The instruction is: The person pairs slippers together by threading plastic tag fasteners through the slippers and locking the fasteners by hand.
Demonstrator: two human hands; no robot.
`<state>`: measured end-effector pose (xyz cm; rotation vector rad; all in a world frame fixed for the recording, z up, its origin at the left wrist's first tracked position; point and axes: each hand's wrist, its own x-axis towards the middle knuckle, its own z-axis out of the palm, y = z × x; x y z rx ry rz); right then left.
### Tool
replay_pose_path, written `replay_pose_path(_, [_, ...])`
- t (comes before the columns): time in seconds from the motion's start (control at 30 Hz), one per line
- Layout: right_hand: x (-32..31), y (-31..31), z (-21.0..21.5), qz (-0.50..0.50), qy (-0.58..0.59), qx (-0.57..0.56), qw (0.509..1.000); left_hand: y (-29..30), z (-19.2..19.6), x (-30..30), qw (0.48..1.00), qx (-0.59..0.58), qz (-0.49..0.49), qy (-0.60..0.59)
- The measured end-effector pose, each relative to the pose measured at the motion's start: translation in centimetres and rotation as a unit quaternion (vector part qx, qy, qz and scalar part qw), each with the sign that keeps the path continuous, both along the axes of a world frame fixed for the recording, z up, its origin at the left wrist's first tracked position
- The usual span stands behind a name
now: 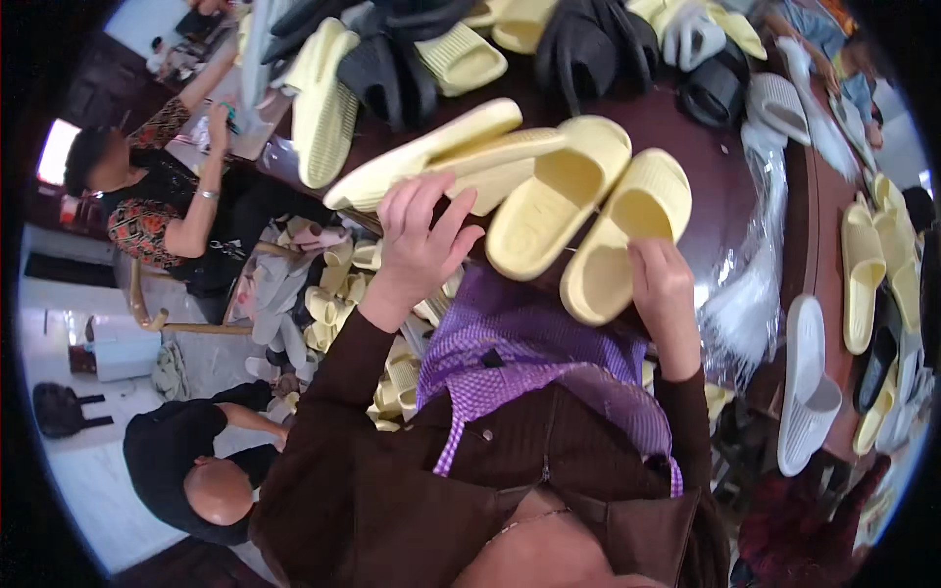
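Two pale yellow slippers lie side by side in front of me at the table's near edge, toes pointing away. My right hand is closed at the outer edge of the right slipper, its fingertips by the strap opening. The left slipper rests right beside it, untouched. Further left, my left hand is open with its fingers apart, over the near side of another yellow pair lying tilted on its side. Whether its fingertips touch that pair, I cannot tell.
Yellow slippers and black slippers are heaped along the far side of the dark table. Clear plastic bags lie at the right, near a white slipper. More slippers fill the floor at left, where two people work.
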<state>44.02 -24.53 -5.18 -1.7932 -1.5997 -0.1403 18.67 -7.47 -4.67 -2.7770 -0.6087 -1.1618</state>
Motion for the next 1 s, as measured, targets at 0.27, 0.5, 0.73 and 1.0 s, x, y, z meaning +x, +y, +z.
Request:
replay_pose_path(0.27, [-0.2, 0.2, 0.5, -0.013, -0.022, 0.053, 0.998, 6.3, 4.1, -1.5, 0.978, 0.038, 0.138, 0.15])
replay_pose_path(0.5, [-0.1, 0.0, -0.2, -0.028, 0.016, 0.048, 0.998, 8.1, 7.6, -1.6, 0.937, -0.078, 0.1, 0.326])
replay_pose_path(0.73, [0.4, 0.2, -0.7, -0.017, 0.0, 0.061, 0.998, 10.3, 10.3, 1.7, 0.987, -0.151, 0.008, 0.062])
replay_pose_path(1.0, [0.1, 0.3, -1.5, -0.018, -0.036, 0.104, 0.994, 21.4, 11.0, 13.7, 0.97, -0.033, 0.232, 0.063])
